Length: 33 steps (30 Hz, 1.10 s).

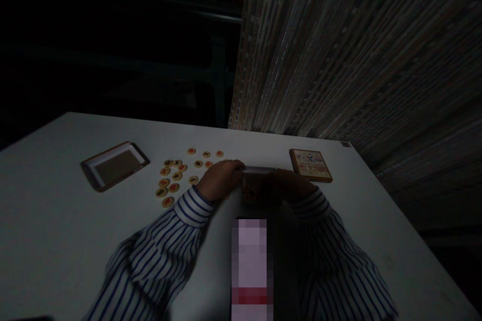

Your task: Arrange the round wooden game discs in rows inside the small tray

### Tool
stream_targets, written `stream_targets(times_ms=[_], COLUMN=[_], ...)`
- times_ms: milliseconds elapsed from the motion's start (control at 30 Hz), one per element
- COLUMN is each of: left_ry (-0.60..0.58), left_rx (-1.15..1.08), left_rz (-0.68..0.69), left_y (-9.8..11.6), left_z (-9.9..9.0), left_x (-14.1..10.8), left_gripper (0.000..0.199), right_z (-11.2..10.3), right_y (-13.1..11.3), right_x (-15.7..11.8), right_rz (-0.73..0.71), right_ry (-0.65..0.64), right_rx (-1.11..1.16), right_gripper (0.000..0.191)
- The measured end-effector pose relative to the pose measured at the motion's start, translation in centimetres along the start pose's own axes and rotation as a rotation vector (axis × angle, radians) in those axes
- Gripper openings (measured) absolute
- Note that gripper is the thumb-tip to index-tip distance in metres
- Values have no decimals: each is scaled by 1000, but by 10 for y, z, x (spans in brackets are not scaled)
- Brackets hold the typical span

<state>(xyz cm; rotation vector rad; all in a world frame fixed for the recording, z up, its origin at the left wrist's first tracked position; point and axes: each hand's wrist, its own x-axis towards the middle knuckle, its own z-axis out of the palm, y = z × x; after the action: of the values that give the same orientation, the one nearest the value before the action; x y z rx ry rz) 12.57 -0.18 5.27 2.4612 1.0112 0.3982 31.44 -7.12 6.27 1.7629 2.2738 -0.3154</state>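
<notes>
My left hand (pixel 221 179) is closed on the left edge of a small box (pixel 259 170) with a pale rim. On the box's right side, my right hand (pixel 291 184) lies in deep shadow, its fingers at the edge. Several round pieces show dimly inside the box. Left of my left hand, several round wooden pieces (pixel 176 176) with red or dark characters lie scattered on the white table (pixel 113 241). Whether any piece is under my fingers is hidden.
An open rectangular tray or lid (pixel 115 165) with a brown inside lies at the left. A square box (pixel 311 165) with printed characters rests at the right. A striped curtain (pixel 320 50) hangs behind the table's far edge.
</notes>
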Motion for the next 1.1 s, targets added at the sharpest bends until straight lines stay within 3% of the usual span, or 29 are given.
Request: stream_targets(times_ms=[300,500,700,900,1100], left_ry=[14,18,102,179,221], left_rx=[4,-27,-43,-103,-156], left_rz=[57,35,37,15,-11], left_y=[-3,-3,-6,-12,-14], left_z=[0,-4,-14,-29,-39], left_x=[0,0,1,-1,-3], left_gripper=[28,27,28,30,31], right_z=[-4,-3,-13,-19,-19], right_y=[2,17,24,19,17], right_x=[-4,-9,-12,-16,-16], right_rz=[27,47,104,102,108], right_ry=[28,159,244,410,447], right_rx=[-8,6,-60,-87,-71], right_gripper=[24,21,21,23,23])
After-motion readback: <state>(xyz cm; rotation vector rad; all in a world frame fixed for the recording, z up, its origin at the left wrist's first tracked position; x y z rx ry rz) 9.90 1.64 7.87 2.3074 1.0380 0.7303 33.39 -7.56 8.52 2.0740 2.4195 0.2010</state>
